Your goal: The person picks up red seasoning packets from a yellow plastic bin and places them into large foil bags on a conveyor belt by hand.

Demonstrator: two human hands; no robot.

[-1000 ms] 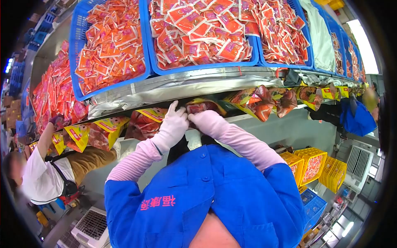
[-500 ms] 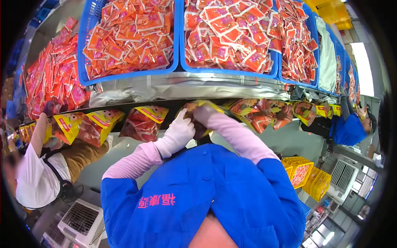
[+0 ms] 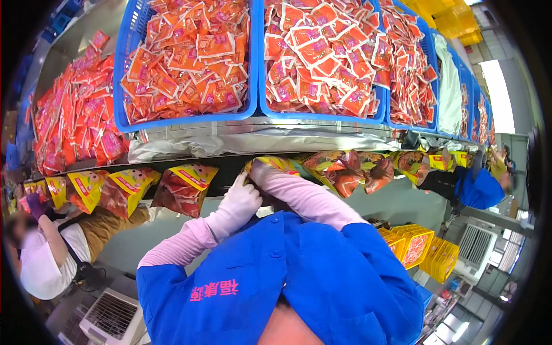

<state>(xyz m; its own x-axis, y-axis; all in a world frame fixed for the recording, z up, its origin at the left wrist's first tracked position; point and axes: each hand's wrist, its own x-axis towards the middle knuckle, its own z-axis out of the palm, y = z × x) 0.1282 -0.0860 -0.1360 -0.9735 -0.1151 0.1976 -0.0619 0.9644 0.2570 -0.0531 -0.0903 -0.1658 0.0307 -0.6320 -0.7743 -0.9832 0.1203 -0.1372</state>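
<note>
Gloved left hand (image 3: 242,196) and right hand (image 3: 263,174) close together at a yellow-topped plastic pouch (image 3: 282,163)

The left, fingers curled, is at its left edge; I cannot tell either grip.

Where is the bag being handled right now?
In the head view, the bag is near centre, at the left hand and right hand, below the blue crates.

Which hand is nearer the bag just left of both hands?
Left. The left hand is just right of that bag; the right hand is farther right, at the next bag.
</note>
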